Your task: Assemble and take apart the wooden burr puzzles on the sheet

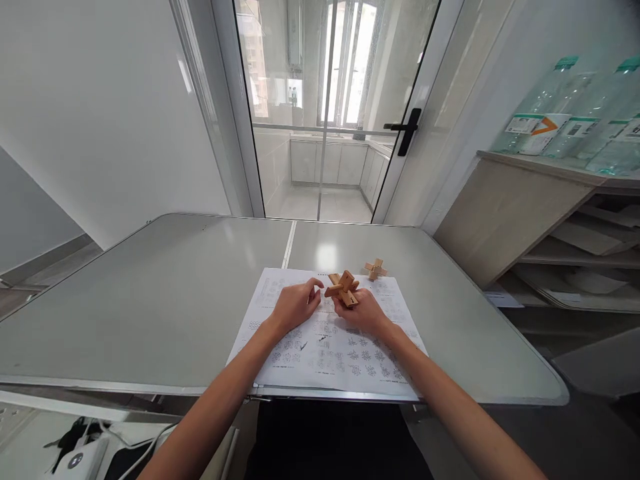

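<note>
My right hand (364, 311) grips a wooden burr puzzle (343, 288), its interlocking bars sticking out in several directions above the fingers. Just left of it, my left hand (296, 305) rests over the paper with loosely curled fingers, a gap between them and nothing held. Both hands are above a printed sheet (325, 373) covered with small line diagrams and short text lines. A second, smaller wooden burr puzzle (375, 269) sits at the sheet's upper right edge, apart from both hands. The fingers under the held puzzle are partly hidden.
The sheet lies at the front of a grey folding table (150, 313). Beyond it stands a glass door with a black handle (409, 132). On the right, a wooden shelf (530, 200) carries plastic bottles (545, 110). A white device with cables (80, 460) lies at lower left.
</note>
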Demonstrator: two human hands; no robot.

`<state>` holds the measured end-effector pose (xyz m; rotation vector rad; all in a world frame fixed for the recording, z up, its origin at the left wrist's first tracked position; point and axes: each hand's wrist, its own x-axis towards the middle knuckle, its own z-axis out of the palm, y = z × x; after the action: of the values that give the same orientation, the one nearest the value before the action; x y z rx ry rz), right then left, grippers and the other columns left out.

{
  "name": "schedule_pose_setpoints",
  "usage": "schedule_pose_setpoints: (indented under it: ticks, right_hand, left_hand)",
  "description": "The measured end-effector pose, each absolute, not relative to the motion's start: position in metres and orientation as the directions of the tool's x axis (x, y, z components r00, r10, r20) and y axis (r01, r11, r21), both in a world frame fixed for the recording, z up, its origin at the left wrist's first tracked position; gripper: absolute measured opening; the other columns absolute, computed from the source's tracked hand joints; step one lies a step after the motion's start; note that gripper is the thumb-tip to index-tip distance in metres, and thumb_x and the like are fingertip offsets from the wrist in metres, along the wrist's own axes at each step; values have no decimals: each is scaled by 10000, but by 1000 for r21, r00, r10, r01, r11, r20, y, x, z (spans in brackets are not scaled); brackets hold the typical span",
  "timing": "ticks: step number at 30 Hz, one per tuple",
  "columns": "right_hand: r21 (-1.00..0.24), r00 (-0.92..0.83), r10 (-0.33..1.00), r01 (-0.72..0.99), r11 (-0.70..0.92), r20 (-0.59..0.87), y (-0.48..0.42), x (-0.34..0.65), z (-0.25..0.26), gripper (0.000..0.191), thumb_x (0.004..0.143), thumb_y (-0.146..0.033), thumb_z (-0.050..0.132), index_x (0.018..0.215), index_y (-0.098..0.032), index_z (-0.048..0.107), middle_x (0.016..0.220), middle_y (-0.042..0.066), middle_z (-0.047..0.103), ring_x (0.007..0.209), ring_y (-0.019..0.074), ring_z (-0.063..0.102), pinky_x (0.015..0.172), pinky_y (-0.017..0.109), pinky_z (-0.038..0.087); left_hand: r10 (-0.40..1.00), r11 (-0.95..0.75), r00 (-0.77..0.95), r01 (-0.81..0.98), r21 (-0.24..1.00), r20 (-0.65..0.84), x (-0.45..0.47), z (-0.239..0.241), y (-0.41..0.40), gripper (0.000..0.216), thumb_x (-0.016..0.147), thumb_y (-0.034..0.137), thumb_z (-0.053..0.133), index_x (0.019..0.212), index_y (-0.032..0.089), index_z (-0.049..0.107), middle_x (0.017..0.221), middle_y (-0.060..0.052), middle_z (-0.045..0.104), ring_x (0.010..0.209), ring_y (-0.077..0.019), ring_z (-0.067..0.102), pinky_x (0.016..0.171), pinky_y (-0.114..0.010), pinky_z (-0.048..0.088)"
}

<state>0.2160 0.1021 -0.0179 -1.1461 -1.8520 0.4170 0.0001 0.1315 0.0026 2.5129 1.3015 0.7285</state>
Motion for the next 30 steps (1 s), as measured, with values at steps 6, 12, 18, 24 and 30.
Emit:
schedule_pose_setpoints:
  ticks: [6,12,18,24,30]
  right_hand:
    - [-656,-204,848,554,512,490,102,217,-16,416,854,-335,612,492,-225,440,454,-21,485,447,127,415,524,293,329]
    - [-647,-210,843,557,520,496,102,217,-18,403,863,-337,614,501,-230,472,455,-16,512,450,131,409,521,300,334]
    - [-609,-227,830,586,534,509,104,217,-22,383,850,-307,619,497,-228,494,466,-16,520,463,136,448,529,291,321]
    - [-542,-311,825,636,549,471,104,219,-23,341,879,-265,593,547,-222,527,516,-20,552,496,134,444,570,298,308]
    - [-569,-330,844,628,531,423,101,221,-19,302,849,-259,628,561,-224,546,505,-35,544,476,125,418,559,288,292]
  left_hand:
    - [817,-576,472,692,435,331,1,4,130,213,1002,281,498,1161,238,633,739,41,683,608,-157,619,621,-276,386]
    - [838,-546,429,684,484,338,4,10,128,323,1088,442,380,1173,230,609,761,23,686,640,-169,634,622,-281,391]
    - [846,-508,438,492,707,303,5,16,125,433,1088,533,365,1309,218,565,1006,-44,741,889,-206,688,814,-335,502]
    - [808,-477,519,298,827,279,6,15,124,537,1070,550,387,1457,190,484,1330,-139,678,1133,-258,650,977,-418,510]
    - [801,-463,553,332,822,228,6,14,119,664,983,568,592,1531,220,453,1349,-143,659,1046,-256,650,914,-413,527]
